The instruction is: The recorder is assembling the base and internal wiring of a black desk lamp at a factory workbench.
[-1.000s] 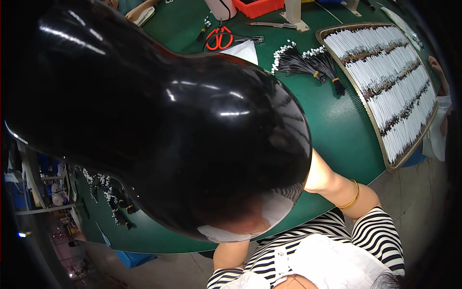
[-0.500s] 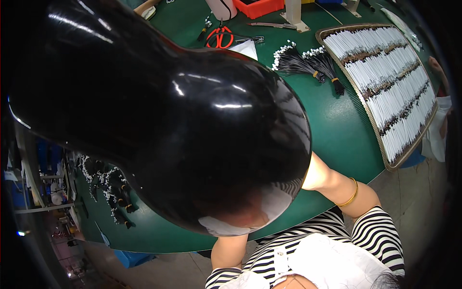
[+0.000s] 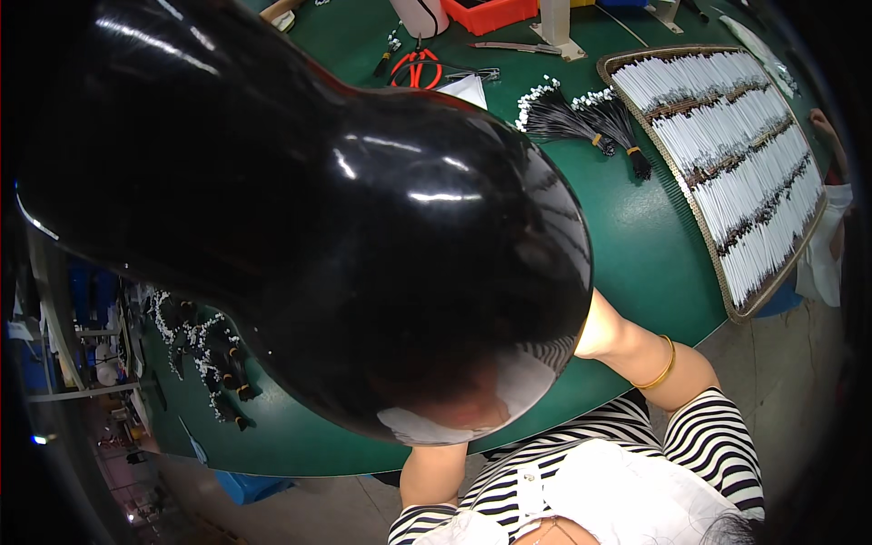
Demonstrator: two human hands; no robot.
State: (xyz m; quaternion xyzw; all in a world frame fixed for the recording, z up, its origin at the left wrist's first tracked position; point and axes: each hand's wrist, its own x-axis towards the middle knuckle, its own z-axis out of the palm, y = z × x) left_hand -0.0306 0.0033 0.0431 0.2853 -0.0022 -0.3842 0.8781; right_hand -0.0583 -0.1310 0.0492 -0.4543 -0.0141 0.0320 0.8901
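A large glossy black lamp shade [image 3: 409,254] covers the middle of the head view and hides both of my hands. My left forearm [image 3: 434,474] comes up from the lower edge and goes under the shade's near rim. From the right, my right forearm [image 3: 631,350], with a gold bangle [image 3: 668,363] on it, reaches beneath the shade's right edge; only the brightly lit wrist part shows. What the fingers hold or touch cannot be seen. Nearest beyond the shade lie two bundles of black wires [image 3: 565,118] with white connectors, tied with yellow bands.
On the green table [image 3: 654,245], a woven-edged tray [image 3: 718,245] holds rows of white sleeved wires at right. Behind the shade are orange-handled scissors [image 3: 416,71], tweezers [image 3: 513,47], and a red bin [image 3: 490,14]. More wire bundles [image 3: 222,363] lie left. Another person's hand [image 3: 828,136] shows at far right.
The black shade appears very slightly farther right in the view. My forearms and the things on the table look nearly the same.
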